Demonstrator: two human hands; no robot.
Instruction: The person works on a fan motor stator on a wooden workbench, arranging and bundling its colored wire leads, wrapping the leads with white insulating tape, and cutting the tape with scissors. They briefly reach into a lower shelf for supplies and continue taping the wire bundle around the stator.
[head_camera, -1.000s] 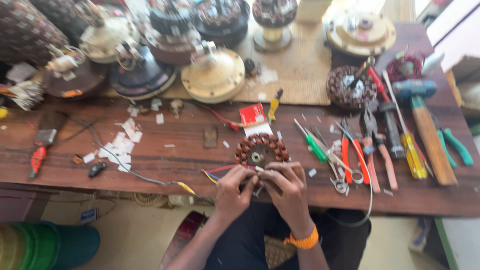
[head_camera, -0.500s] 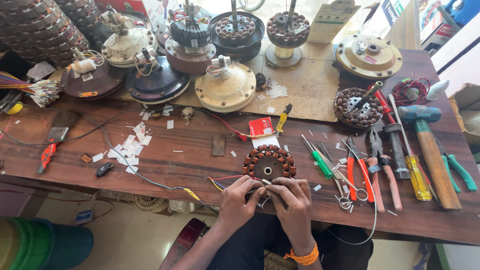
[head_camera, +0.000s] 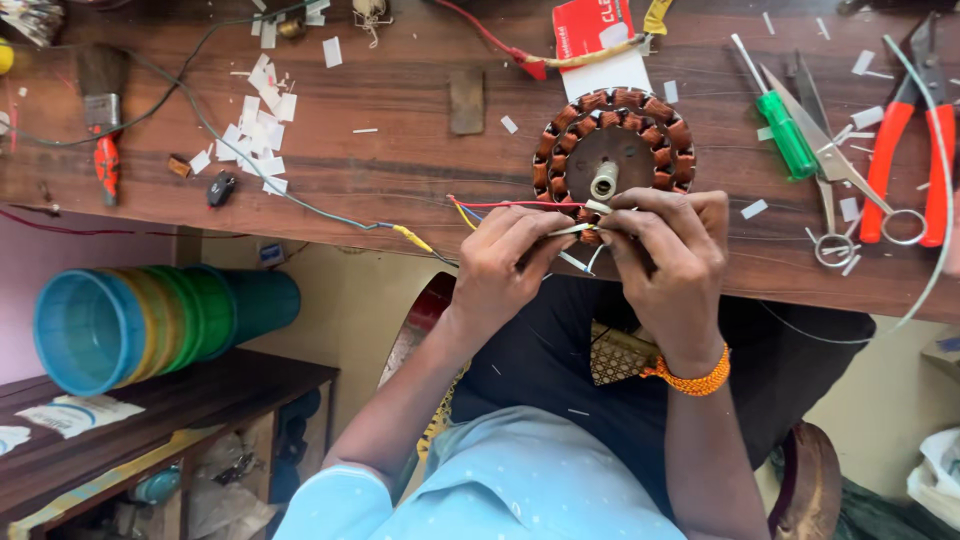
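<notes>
Upper centre of the frame: a round motor stator (head_camera: 612, 150) with copper-wound coils, lying flat on the wooden counter (head_camera: 400, 110) close to its near edge. Just below it, both hands side by side at that edge, touching the stator's lower rim. Left hand (head_camera: 508, 258) pinched on thin wires (head_camera: 500, 206), red, yellow and blue, running out to the left of the stator. Right hand (head_camera: 668, 255) pinched on a small white sleeve (head_camera: 598, 207) at the stator's lower edge, an orange bracelet (head_camera: 690, 380) on its wrist. Fingertips of the two hands nearly meeting under the stator's hub.

To the right of the stator: a green-handled screwdriver (head_camera: 782, 125), scissors (head_camera: 835, 180) and red-handled pliers (head_camera: 905, 140), all well apart from the hands. Above the stator, a red and white card (head_camera: 590, 40). Upper left: scattered white paper scraps (head_camera: 260, 130) and a dark cable (head_camera: 200, 120). Lower left, under the counter: a stack of plastic tubs (head_camera: 150, 325), blue outermost, lying on its side on a shelf.
</notes>
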